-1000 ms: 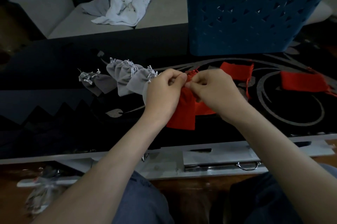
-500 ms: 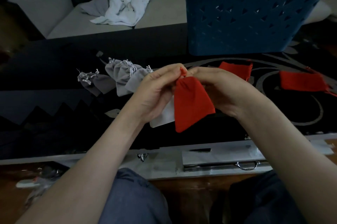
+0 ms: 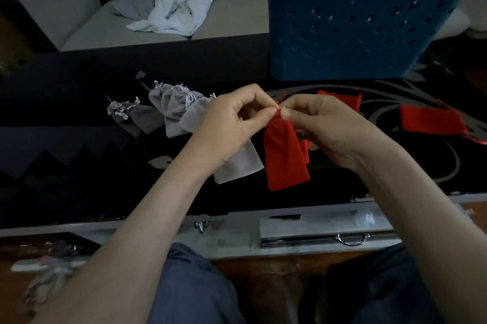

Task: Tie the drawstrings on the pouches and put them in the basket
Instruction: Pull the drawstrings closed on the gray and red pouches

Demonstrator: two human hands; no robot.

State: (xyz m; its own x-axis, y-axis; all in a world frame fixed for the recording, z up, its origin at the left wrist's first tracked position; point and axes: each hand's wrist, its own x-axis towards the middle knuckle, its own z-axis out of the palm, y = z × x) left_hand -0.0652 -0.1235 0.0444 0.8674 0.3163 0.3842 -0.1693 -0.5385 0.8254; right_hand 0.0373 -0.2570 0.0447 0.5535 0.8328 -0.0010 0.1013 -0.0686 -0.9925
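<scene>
Left hand (image 3: 232, 126) and right hand (image 3: 324, 126) pinch one red cloth pouch (image 3: 284, 157) at its neck; two more red pouches (image 3: 340, 99) (image 3: 432, 120) lie near one blue plastic basket (image 3: 355, 20).

Red pouch (image 3: 286, 155); grey pouches (image 3: 171, 110); blue basket (image 3: 355, 23); black swirl-patterned table (image 3: 434, 170).

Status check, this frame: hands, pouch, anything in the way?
Hands: left hand and right hand pinch red pouch at cinched neck. Pouch held up, not yet in blue basket. Nothing seen blocking.
</scene>
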